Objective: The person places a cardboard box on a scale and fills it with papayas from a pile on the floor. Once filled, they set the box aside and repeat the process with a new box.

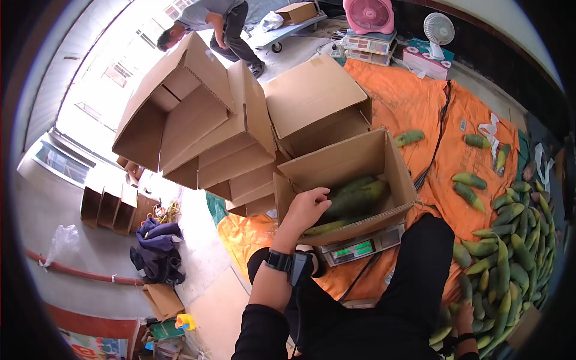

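Observation:
An open cardboard box [354,223] stands on a digital scale [354,251] between my legs, with several green radishes [360,201] inside. My left hand [309,207] is over the box's near left side, its fingers loosely bent and nothing visible between them. At the lower right, my right hand [465,318] reaches into a large heap of green radishes [510,264]. Its fingers appear closed around one green radish [465,289] at the heap's edge, though they are partly hidden. Black watch-like devices [288,262] are strapped to my left wrist.
Stacked cardboard boxes [222,126] rise at the left, with another box [318,99] behind the scale. Loose radishes [469,180] and a black cable [441,132] lie on the orange tarp [402,96]. A person [219,24] bends at the back near a trolley [288,33].

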Demonstrator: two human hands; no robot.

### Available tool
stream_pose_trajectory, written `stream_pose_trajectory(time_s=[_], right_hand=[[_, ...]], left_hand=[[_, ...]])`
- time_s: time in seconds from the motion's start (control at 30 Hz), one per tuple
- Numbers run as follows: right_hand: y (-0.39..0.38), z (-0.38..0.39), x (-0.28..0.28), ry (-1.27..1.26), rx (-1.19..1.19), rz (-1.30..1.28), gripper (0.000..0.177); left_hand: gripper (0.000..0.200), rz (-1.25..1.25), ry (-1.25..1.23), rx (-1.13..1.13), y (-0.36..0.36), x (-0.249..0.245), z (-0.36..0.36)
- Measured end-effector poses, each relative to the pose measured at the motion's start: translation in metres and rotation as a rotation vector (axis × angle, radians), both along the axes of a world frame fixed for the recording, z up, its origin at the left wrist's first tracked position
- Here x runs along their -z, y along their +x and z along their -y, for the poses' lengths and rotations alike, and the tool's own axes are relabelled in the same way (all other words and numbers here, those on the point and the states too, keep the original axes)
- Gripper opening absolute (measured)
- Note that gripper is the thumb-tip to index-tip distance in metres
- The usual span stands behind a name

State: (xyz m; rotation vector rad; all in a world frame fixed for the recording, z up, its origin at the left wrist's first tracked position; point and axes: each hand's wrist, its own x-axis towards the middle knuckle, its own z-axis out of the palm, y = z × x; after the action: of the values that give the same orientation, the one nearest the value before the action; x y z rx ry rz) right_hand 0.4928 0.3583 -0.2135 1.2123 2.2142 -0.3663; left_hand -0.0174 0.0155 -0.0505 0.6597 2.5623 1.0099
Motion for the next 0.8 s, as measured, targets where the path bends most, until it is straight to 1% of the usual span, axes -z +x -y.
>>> stream_pose_trajectory(time_s=[0.03,0.1,0.17,0.23,0.3,0.33,0.37,0.4,0.43,0.47,0.5,0.53,0.57,0.63,0.67,0.7,0.73,0.77,0.8], right_hand=[[-0.012,-0.006,-0.007,0.025,0.028,-0.185,0.063],[-0.024,-0.035,0.001,0.034,-0.008,-0.278,0.059],[-0.061,-0.038,-0.036,0.072,-0.014,-0.526,0.053],[-0.093,-0.054,-0.057,0.035,0.083,-0.693,0.057],[-0.11,-0.081,-0.044,0.154,0.008,-1.046,0.062],[-0.128,-0.091,-0.07,0.103,-0.011,-1.0,0.062],[-0.153,-0.085,-0.106,0.051,-0.001,-1.083,0.057],[-0.171,-0.09,-0.125,0.055,0.002,-1.143,0.057],[-0.19,-0.089,-0.144,0.131,0.017,-1.212,0.056],[-0.211,-0.083,-0.172,0.228,-0.077,-1.268,0.055],[-0.228,-0.079,-0.193,0.181,-0.018,-1.338,0.054],[-0.245,-0.074,-0.209,0.149,-0.046,-1.484,0.05],[-0.26,-0.07,-0.225,0.108,-0.052,-1.572,0.047],[-0.29,-0.051,-0.255,0.013,-0.035,-1.735,0.043],[-0.306,-0.037,-0.267,-0.038,-0.01,-1.809,0.042],[-0.32,-0.024,-0.274,-0.209,0.009,-1.893,0.042],[-0.333,-0.013,-0.277,-0.38,0.033,-1.97,0.042],[-0.346,-0.008,-0.273,-0.511,0.029,-1.967,0.043],[-0.359,-0.003,-0.266,-0.642,0.029,-1.955,0.043]], left_hand=[[0.035,-0.018,0.016,0.001,0.0,-0.001,-0.001],[0.035,-0.024,0.03,0.001,0.001,-0.002,0.0],[0.035,-0.038,0.024,0.022,0.001,-0.006,-0.001],[0.034,-0.017,0.028,0.008,-0.001,-0.004,0.001],[0.032,-0.065,0.121,0.002,-0.004,0.002,0.004],[0.032,-0.083,0.137,0.023,-0.005,0.003,0.005],[0.032,-0.093,0.152,0.038,-0.006,0.004,0.007],[0.032,-0.039,0.178,0.019,-0.007,0.007,0.009],[0.033,0.009,0.202,0.0,-0.011,0.01,0.01],[0.033,0.028,0.216,-0.008,-0.014,0.013,0.012],[0.033,0.038,0.23,-0.017,-0.014,0.014,0.013],[0.035,0.081,0.206,-0.037,-0.011,0.006,0.011],[0.035,0.092,0.204,-0.035,-0.01,0.002,0.009],[0.037,0.055,0.228,-0.042,-0.009,-0.004,0.006],[0.044,0.107,0.21,-0.05,-0.01,-0.006,0.005],[0.044,0.117,0.205,-0.046,-0.01,-0.006,0.004],[0.049,0.06,0.289,-0.015,-0.01,-0.005,0.003],[0.053,0.008,0.373,0.017,-0.009,-0.004,0.001],[0.062,0.016,0.363,0.049,-0.006,-0.014,0.0]])
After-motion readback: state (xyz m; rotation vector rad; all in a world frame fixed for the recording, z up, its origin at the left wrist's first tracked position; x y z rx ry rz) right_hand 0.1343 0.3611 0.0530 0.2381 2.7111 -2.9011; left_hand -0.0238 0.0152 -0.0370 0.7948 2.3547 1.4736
